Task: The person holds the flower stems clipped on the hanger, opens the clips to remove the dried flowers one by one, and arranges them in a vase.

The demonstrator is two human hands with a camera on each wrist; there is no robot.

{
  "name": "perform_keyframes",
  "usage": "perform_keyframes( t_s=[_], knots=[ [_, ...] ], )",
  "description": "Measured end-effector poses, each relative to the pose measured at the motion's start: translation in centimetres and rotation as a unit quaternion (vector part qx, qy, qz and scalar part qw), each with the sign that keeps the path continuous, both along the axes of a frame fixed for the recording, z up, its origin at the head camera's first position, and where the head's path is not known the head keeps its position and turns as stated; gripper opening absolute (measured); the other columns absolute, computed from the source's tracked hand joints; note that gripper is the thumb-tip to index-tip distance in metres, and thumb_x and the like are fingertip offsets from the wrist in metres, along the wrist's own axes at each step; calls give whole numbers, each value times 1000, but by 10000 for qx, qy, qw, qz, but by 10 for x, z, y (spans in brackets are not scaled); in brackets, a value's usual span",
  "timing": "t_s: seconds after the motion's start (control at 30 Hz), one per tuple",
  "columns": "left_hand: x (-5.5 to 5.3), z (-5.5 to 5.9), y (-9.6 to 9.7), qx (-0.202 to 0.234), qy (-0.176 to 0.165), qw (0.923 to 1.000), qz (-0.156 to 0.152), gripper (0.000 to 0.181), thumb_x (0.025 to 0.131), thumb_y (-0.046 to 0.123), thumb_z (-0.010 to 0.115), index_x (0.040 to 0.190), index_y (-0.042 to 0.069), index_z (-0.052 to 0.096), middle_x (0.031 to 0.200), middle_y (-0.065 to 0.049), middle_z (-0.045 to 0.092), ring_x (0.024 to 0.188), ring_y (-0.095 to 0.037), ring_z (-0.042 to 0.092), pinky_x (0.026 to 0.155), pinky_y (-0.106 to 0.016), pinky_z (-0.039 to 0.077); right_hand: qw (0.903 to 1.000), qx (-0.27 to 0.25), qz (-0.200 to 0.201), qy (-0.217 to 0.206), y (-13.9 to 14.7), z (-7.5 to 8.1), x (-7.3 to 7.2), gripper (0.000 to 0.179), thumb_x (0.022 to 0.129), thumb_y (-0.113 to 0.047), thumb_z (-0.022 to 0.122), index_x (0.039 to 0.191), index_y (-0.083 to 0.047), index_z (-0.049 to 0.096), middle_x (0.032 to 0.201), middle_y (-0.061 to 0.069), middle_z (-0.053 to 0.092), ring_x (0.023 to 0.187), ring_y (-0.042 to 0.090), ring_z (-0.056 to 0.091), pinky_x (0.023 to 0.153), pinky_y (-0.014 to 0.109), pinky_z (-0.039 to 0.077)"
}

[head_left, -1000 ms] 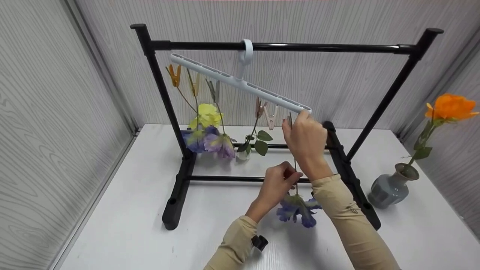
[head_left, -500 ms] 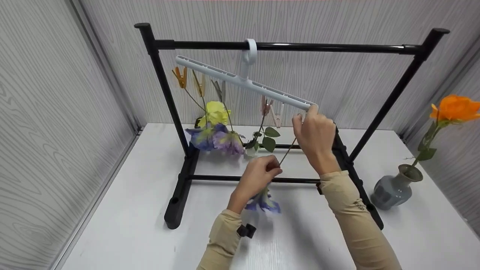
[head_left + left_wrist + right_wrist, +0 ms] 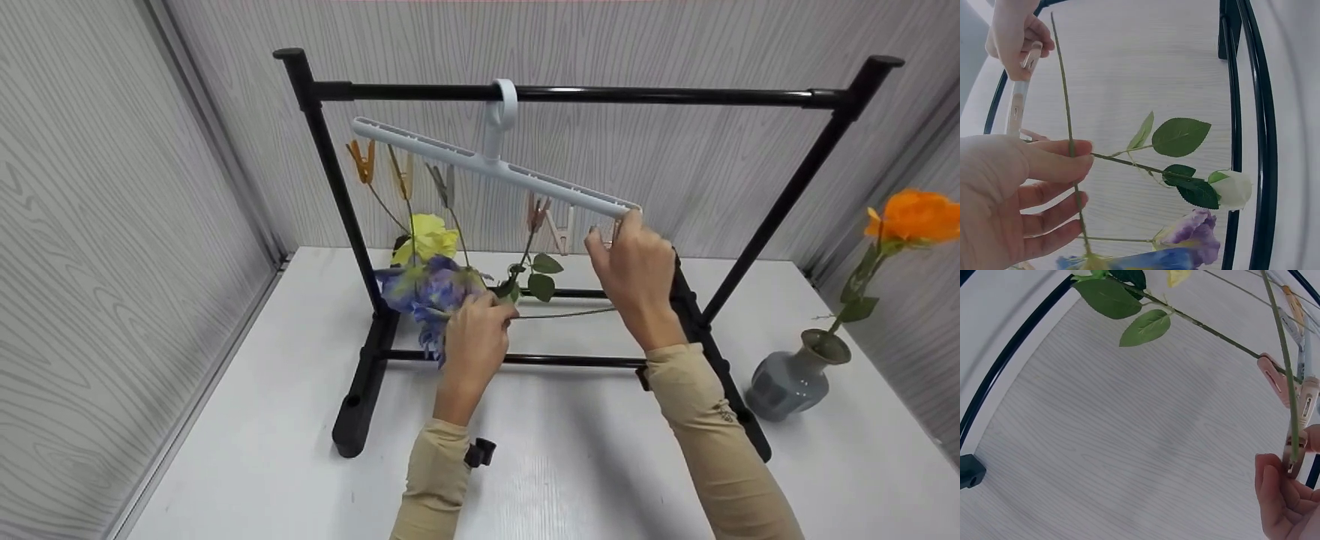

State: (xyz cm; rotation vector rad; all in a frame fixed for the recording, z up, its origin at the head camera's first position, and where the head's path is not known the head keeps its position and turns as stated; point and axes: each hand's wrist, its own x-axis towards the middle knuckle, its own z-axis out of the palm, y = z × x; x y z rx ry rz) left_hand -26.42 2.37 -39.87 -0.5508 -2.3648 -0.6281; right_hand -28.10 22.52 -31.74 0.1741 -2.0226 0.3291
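My left hand (image 3: 476, 345) pinches the green stem (image 3: 1065, 84) of a blue-purple artificial flower (image 3: 431, 330) between thumb and index finger. That stem lies nearly level in the head view, its bare end toward the right hand. My right hand (image 3: 637, 277) pinches a small brownish clothespin (image 3: 1291, 467) at the right end of a pale blue hanger (image 3: 559, 189). The hanger hooks over a black rack (image 3: 637, 95) and tilts down to the right. Beside the held clothespin hangs a pale pink clothespin (image 3: 561, 236) with nothing in it.
Orange (image 3: 363, 163), yellow (image 3: 404, 180) and grey clothespins (image 3: 448, 184) hold hanging flowers on the left. A darker pink clothespin (image 3: 1275, 379) holds a white rose (image 3: 1235, 188). A grey vase (image 3: 787, 382) with an orange flower (image 3: 919, 216) stands at the right.
My left hand has moved left and up with the blue-purple flower, and its stem has swung from upright to nearly level. The right hand has stayed at the hanger's right end.
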Motion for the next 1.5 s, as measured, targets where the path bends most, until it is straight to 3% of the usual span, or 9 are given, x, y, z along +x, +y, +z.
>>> perform_keyframes(
  t_s=[0.2, 0.37, 0.47, 0.6, 0.67, 0.93, 1.2, 1.37, 1.5],
  knots=[
    [1, 2, 3, 181, 598, 9980, 57, 10, 80, 7, 73, 80, 15, 77, 84, -3, 64, 82, -24, 58, 72, -40, 50, 9991, -238, 230, -259, 6, -4, 1, 42, 84, -35, 74, 80, 2, 53, 52, 8, 46, 43, 25, 44, 38, 44, 37],
    [0, 2, 5, 202, 889, 9958, 80, 15, 81, 1, 71, 80, 14, 77, 82, -3, 62, 80, -22, 55, 74, -37, 48, 9770, -680, 309, -1999, 13, -4, 10, 50, 87, -46, 67, 76, 2, 59, 53, 2, 45, 46, 18, 41, 41, 37, 35],
    [0, 2, 5, 188, 933, 9954, 78, 15, 81, -1, 70, 80, 13, 77, 82, -3, 61, 79, -22, 54, 75, -37, 48, 9219, -788, 1042, -3647, 19, -10, 15, 49, 91, -45, 62, 78, 2, 65, 54, 2, 55, 46, 14, 50, 45, 30, 42],
    [-1, 1, 6, 112, 964, 9953, 36, 14, 79, -1, 72, 79, 12, 77, 82, -3, 61, 79, -22, 54, 75, -37, 48, 7971, -1029, 2766, -5269, 19, -28, 17, 34, 95, -31, 59, 92, 1, 69, 72, 13, 68, 65, 25, 67, 60, 33, 56],
    [-1, -1, 7, 35, 1018, 9948, -18, 13, 78, -1, 72, 78, 12, 77, 81, -3, 61, 79, -22, 55, 73, -37, 48, 7506, -1079, 3427, -5545, 16, -39, 17, 26, 96, -24, 59, 97, 1, 69, 80, 17, 69, 73, 30, 68, 62, 38, 58],
    [-2, -5, 7, 62, 1151, 9923, -450, 14, 79, -4, 70, 75, 9, 74, 82, -3, 60, 78, -21, 54, 69, -34, 48, 6847, -2193, 4307, -5455, 3, -74, 22, 22, 95, -14, 60, 108, 1, 68, 84, 21, 66, 67, 19, 61, 59, 31, 54],
    [-7, -8, -1, 1745, 749, 9779, -876, 20, 80, -11, 66, 87, 6, 71, 98, -7, 54, 93, -20, 51, 78, -28, 48, 6238, -3335, 4823, -5167, -16, -89, 29, 30, 96, -22, 59, 111, 3, 67, 72, 5, 62, 62, 13, 53, 54, 23, 44],
    [-5, -7, -5, 3089, 417, 9481, -636, 22, 77, -12, 66, 89, 6, 64, 96, -7, 48, 85, -21, 52, 71, -32, 48, 5805, -3826, 5093, -5072, -29, -93, 35, 33, 96, -19, 57, 114, 7, 64, 72, 5, 61, 59, 13, 50, 52, 23, 42],
    [-4, -2, -8, 4396, -605, 8922, -839, 15, 85, -3, 65, 97, 2, 58, 94, -11, 55, 82, -23, 60, 71, -32, 53, 5573, -4031, 5219, -5044, -34, -94, 40, 35, 97, -16, 57, 119, 11, 59, 75, 6, 63, 58, 13, 50, 52, 24, 42]
  ],
)
